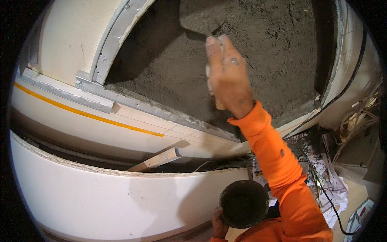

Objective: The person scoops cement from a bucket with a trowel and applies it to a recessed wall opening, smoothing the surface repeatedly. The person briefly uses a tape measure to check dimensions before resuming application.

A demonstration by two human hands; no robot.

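While a person in an orange sleeve (278,161) reaches across a bed of rough grey mortar (274,60), the right hand (231,80) is wrapped around the handle of a trowel (201,18), its thumb laid along the grip toward the blade. The trowel is over the upper middle of the mortar; whether its flat, grey-smeared blade touches the surface cannot be told. Near the person's body, the left hand (219,225) grips the left edge of a round, dark bucket (262,193), some of its fingers hidden from view. The bucket's shadowed interior is too dark to read.

A curved metal strip (109,44) borders the mortar on the left, meeting a metal trim (133,103) that runs along the near side. Below the trim, a yellow stripe (86,113) crosses a pale surface, and a length of wood (157,160) juts up at a slant from behind a curved white panel (100,193). At right, a black cable (354,72) follows the mortar's outer side, above crumpled, stained sheeting (334,197).
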